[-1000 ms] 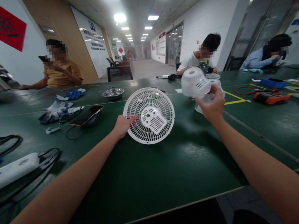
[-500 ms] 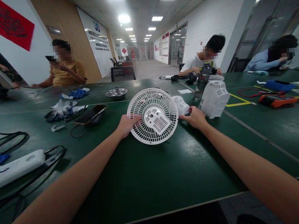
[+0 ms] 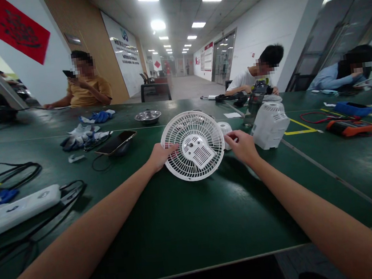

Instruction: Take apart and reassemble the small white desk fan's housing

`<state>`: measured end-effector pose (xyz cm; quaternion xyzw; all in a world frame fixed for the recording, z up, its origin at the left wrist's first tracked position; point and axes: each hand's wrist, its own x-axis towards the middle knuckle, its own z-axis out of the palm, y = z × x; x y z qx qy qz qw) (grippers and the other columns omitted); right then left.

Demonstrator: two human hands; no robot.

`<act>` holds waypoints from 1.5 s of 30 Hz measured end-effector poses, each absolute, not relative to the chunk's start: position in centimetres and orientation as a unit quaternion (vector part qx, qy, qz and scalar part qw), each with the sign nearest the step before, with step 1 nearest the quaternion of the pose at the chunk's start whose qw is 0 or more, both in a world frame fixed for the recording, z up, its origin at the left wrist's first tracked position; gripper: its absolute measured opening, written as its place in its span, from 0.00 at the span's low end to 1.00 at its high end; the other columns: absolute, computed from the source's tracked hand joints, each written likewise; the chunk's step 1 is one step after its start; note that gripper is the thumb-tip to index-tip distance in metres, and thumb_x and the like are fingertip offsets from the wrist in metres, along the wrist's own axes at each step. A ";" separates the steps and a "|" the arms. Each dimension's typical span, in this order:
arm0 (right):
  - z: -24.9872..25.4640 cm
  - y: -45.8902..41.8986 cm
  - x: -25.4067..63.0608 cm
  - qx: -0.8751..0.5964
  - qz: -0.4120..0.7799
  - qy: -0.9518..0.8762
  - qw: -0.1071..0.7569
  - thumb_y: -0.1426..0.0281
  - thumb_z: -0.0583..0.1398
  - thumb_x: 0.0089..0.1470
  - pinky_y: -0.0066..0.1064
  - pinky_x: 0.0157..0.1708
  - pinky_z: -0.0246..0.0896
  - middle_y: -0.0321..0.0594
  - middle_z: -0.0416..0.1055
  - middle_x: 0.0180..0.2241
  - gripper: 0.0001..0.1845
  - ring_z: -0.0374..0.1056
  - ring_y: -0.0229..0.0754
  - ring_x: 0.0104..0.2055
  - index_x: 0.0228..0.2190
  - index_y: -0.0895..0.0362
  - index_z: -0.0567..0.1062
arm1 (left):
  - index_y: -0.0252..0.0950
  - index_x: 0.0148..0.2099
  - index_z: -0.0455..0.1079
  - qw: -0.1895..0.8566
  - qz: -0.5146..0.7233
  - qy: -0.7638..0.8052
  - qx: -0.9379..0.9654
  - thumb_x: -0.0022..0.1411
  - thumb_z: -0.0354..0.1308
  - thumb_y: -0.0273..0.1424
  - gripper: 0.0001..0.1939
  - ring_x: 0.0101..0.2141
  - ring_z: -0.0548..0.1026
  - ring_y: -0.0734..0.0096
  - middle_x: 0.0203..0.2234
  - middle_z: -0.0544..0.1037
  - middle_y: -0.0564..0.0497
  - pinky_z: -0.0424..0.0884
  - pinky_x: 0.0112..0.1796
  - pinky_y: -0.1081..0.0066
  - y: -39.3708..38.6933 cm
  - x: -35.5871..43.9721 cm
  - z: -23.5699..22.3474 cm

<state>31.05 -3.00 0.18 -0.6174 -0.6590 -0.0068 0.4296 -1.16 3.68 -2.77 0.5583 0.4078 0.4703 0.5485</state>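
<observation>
A round white fan guard (image 3: pixel 175 171) with a vented centre plate is held up over the green table, its face tilted towards me. My left hand (image 3: pixel 158 157) is closed on its left rim, the thumb lying over the ribs. At the guard's right edge my right hand (image 3: pixel 243 145) is closed in a pinch, its fingertips against a small white vented housing (image 3: pixel 225 128). Much of that housing is hidden behind the guard and the fingers. To the right of this hand a larger white fan housing (image 3: pixel 270 127) stands upright.
A metal bowl (image 3: pixel 148 117) sits behind the guard. On the left are a phone (image 3: pixel 119 142), gloves (image 3: pixel 83 137), and a white power strip (image 3: pixel 22 212) with cables. An orange meter (image 3: pixel 351 128) and a bottle (image 3: pixel 253 109) are on the right. Several people sit around.
The small white housing has turned and shows less beside the guard. My right hand has lifted slightly. My left hand keeps its hold, and the whole view has shifted a little.
</observation>
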 end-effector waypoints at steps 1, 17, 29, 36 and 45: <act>0.2 -3.3 30.3 -0.612 0.058 -0.659 0.432 0.54 0.56 0.59 0.38 0.38 0.67 0.44 0.76 0.30 0.21 0.71 0.45 0.31 0.30 0.58 0.78 | 0.33 0.41 0.78 0.549 0.468 0.406 0.561 0.58 0.69 0.29 0.09 0.33 0.81 0.64 0.34 0.83 0.45 0.79 0.39 0.62 3.7 -1.2 -2.8; -0.6 -6.4 23.9 -0.409 0.656 -0.454 0.444 0.52 0.57 0.59 0.42 0.38 0.75 0.40 0.80 0.34 0.18 0.77 0.45 0.35 0.38 0.52 0.75 | 0.31 0.38 0.79 0.538 0.479 0.422 0.551 0.57 0.69 0.28 0.07 0.31 0.80 0.63 0.32 0.83 0.43 0.78 0.37 0.61 3.2 -0.9 -2.4; -0.4 -7.6 21.3 -0.363 0.620 -0.417 0.556 0.50 0.58 0.56 0.46 0.40 0.74 0.40 0.79 0.41 0.20 0.75 0.52 0.47 0.44 0.49 0.72 | 0.32 0.38 0.79 0.426 0.542 0.423 0.588 0.59 0.68 0.33 0.09 0.32 0.80 0.63 0.31 0.83 0.46 0.77 0.37 0.64 2.1 -0.2 -1.9; -0.7 -6.2 23.4 -0.387 0.438 -0.434 0.686 0.52 0.66 0.49 0.35 0.27 0.70 0.28 0.73 0.29 0.22 0.73 0.44 0.31 0.37 0.47 0.61 | 0.34 0.45 0.75 0.506 0.516 0.390 0.570 0.62 0.65 0.41 0.16 0.32 0.78 0.67 0.36 0.82 0.46 0.70 0.27 0.74 3.5 -0.3 -2.6; 0.4 -6.4 25.1 -0.429 0.394 -0.482 0.655 0.53 0.69 0.46 0.30 0.21 0.63 0.27 0.72 0.26 0.29 0.70 0.41 0.23 0.39 0.47 0.57 | 0.31 0.33 0.74 0.665 0.467 0.376 0.446 0.67 0.59 0.34 0.12 0.30 0.78 0.71 0.32 0.81 0.42 0.74 0.33 0.72 4.5 -2.0 -2.6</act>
